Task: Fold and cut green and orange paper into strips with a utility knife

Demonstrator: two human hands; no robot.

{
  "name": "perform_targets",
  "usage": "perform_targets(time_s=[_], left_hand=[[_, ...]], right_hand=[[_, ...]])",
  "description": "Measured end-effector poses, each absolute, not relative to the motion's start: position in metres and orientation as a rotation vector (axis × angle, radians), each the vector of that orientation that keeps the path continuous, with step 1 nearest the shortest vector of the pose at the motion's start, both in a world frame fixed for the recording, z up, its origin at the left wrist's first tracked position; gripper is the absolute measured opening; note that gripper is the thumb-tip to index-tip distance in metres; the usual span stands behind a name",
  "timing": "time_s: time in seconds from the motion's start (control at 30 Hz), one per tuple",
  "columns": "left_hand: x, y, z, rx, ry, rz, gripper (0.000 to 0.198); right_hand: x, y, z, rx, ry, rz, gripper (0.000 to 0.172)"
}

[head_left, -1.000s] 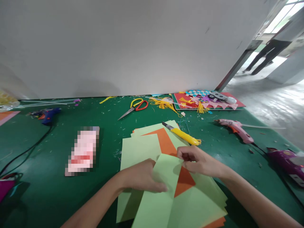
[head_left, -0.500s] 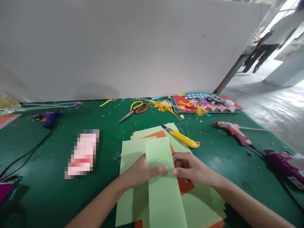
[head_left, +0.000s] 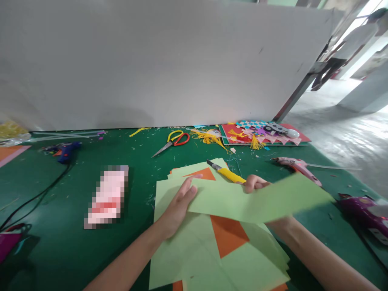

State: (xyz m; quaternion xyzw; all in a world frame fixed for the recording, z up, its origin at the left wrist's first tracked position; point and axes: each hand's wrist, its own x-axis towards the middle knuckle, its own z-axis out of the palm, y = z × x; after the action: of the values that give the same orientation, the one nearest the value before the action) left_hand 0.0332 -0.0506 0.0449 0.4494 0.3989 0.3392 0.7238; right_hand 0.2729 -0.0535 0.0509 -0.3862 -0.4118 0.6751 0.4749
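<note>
A stack of green and orange sheets (head_left: 188,250) lies on the green bench (head_left: 139,182), and a long green paper strip (head_left: 230,200) is held up just over it, its far end bending out past the stack's right side. The left hand (head_left: 174,212) pinches the strip's near end between thumb and fingers; the right hand (head_left: 254,183) shows curled fingers at the upper edge, the rest hidden, so its grip cannot be told. A yellow cutter (head_left: 232,175) rests on the stack's back right part, scissors (head_left: 177,138) lie behind the stack, and a pink glue gun (head_left: 298,165) lies to its right.
</note>
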Motion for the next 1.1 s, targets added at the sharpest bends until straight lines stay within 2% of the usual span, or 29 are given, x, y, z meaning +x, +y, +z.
perform_targets(time_s=[0.2, 0.3, 0.4, 0.5, 0.57, 0.67, 0.87, 1.1], left_hand=[[0.029, -0.044, 0.048, 0.925, 0.951, 0.81, 0.063], [0.027, -0.042, 0.048, 1.08, 0.976, 0.783, 0.055], [0.028, -0.045, 0.047, 1.213, 0.918, 0.632, 0.062], [0.033, -0.05, 0.045, 1.31, 0.845, 0.498, 0.069], [0.035, -0.053, 0.045, 1.375, 0.855, 0.483, 0.066], [0.036, -0.052, 0.044, 1.396, 0.944, 0.56, 0.057], [0.038, -0.048, 0.038, 1.207, 0.959, 0.672, 0.039], [0.039, -0.055, 0.036, 1.485, 0.998, 0.536, 0.041]], right_hand=[[0.277, -0.053, 0.049, -1.027, -1.18, 1.654, 0.051], [0.277, -0.049, 0.044, -0.925, -1.086, 1.894, 0.055], [0.274, -0.048, 0.04, -0.935, -1.205, 2.043, 0.062], [0.265, -0.054, 0.036, -1.015, -1.538, 2.073, 0.046], [0.258, -0.059, 0.034, -1.1, -1.683, 2.067, 0.037], [0.249, -0.063, 0.032, -1.211, -1.763, 1.938, 0.036], [0.249, -0.059, 0.024, -1.274, -1.525, 1.74, 0.034], [0.247, -0.058, 0.028, -1.225, -1.398, 1.737, 0.034]])
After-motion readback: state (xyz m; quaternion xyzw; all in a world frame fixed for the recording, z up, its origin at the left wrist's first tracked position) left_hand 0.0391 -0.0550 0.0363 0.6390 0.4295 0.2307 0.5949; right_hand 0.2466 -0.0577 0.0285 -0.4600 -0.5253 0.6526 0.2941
